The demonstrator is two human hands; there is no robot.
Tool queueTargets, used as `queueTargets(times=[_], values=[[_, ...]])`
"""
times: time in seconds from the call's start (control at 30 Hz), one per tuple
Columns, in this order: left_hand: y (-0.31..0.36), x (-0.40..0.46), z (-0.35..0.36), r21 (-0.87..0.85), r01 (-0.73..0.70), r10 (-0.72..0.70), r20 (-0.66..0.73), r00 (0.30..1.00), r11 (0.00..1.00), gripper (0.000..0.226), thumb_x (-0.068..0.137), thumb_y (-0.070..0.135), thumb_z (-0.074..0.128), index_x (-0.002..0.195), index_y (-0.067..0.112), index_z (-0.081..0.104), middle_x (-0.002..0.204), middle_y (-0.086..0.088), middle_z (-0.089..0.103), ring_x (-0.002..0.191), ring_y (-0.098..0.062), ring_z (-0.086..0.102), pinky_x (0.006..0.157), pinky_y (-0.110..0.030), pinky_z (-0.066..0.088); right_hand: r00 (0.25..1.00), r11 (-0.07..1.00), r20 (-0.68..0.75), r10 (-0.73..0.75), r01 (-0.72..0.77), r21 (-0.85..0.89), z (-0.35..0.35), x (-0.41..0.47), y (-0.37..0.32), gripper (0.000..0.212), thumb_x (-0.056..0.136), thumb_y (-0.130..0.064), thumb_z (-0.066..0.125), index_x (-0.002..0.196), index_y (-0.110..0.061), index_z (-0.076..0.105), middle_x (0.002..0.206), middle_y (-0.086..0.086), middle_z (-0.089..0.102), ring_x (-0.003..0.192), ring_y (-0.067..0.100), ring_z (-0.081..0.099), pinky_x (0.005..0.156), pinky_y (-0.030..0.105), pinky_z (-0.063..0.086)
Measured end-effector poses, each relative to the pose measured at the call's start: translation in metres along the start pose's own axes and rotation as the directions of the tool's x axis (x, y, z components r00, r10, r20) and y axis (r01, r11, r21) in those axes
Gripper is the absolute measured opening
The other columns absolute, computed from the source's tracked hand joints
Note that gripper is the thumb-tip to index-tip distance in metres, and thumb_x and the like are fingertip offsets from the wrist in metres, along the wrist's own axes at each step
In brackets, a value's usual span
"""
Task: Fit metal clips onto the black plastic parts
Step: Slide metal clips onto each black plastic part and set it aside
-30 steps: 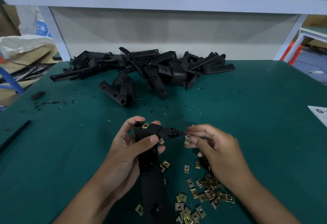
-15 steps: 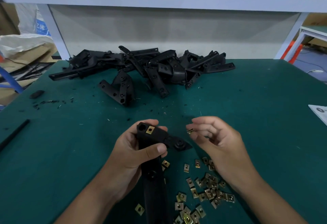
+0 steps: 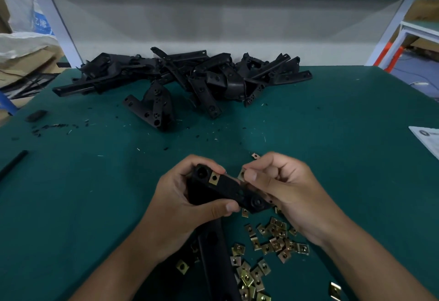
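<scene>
My left hand [image 3: 187,208] grips a long black plastic part [image 3: 228,189] near its upper end, thumb across its front. One brass-coloured metal clip [image 3: 214,178] sits fitted on the part's top edge. My right hand [image 3: 282,189] pinches a second metal clip [image 3: 241,174] between thumb and forefinger, right against the part's right arm. Several loose metal clips [image 3: 273,241] lie scattered on the green mat below my right hand. The part's lower length runs down out of view between my forearms.
A heap of black plastic parts [image 3: 185,79] lies at the back of the green table [image 3: 332,134]. Black shavings [image 3: 52,126] dot the left side. A black strip [image 3: 13,164] lies at the left edge, a white sheet [image 3: 427,139] at the right edge.
My right hand has moved left with a clip and closed in on the part's right arm. My left hand has tilted the part so that arm points down-right.
</scene>
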State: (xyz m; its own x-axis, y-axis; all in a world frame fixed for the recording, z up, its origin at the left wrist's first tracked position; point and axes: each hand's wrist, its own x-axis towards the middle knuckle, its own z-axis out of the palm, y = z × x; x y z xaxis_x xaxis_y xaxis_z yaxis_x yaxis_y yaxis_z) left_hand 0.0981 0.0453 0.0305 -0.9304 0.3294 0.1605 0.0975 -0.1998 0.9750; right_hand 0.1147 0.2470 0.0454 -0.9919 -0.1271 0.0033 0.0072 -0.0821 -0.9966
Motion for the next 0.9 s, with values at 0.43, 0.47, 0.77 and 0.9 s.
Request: queueTargets(times=[0.43,0.47,0.77,0.9], values=[[-0.004,0.0002,-0.0004,0.061,-0.03,0.032,-0.029,0.999,0.998,0.042,0.056,0.022,0.093,0.091,0.028,0.07,0.09,-0.012,0.069,0.076,-0.021,0.067,0.07,-0.029,0.059,0.998,1.0,0.061,0.01,-0.009,-0.014,-0.0019,-0.0013,-0.002,0.007,0.08,-0.028,0.076,0.086,-0.025,0.078,0.081,-0.003,0.075,0.076,0.011,0.068,0.073,0.026,0.053],[-0.0043,0.0,-0.0002,0.067,-0.035,0.037,-0.029,0.999,0.997,0.042,0.056,0.022,0.093,0.091,0.028,0.07,0.092,-0.015,0.069,0.077,-0.021,0.067,0.071,-0.03,0.059,0.998,1.0,0.065,0.006,-0.005,-0.024,-0.0026,-0.0014,-0.0021,0.007,0.079,-0.027,0.076,0.086,-0.025,0.078,0.08,-0.004,0.075,0.075,0.01,0.068,0.071,0.024,0.053],[-0.0031,-0.0006,0.001,0.094,-0.029,0.031,-0.015,0.999,0.995,0.042,0.056,0.024,0.093,0.092,0.029,0.071,0.092,-0.016,0.069,0.079,-0.021,0.069,0.073,-0.028,0.059,0.994,0.996,0.103,0.034,-0.025,-0.085,-0.0083,-0.002,-0.0049,0.002,0.078,-0.025,0.077,0.077,-0.024,0.076,0.069,-0.005,0.07,0.063,0.007,0.058,0.058,0.017,0.047],[-0.0025,-0.0003,0.0021,0.091,-0.043,0.045,-0.017,0.999,0.995,0.041,0.058,0.022,0.092,0.093,0.028,0.07,0.092,-0.011,0.072,0.083,-0.017,0.071,0.073,-0.024,0.058,0.995,0.997,0.092,0.039,-0.033,-0.068,-0.0065,-0.0028,-0.0042,0.004,0.077,-0.027,0.077,0.079,-0.024,0.077,0.07,-0.006,0.071,0.065,0.006,0.062,0.062,0.017,0.049]])
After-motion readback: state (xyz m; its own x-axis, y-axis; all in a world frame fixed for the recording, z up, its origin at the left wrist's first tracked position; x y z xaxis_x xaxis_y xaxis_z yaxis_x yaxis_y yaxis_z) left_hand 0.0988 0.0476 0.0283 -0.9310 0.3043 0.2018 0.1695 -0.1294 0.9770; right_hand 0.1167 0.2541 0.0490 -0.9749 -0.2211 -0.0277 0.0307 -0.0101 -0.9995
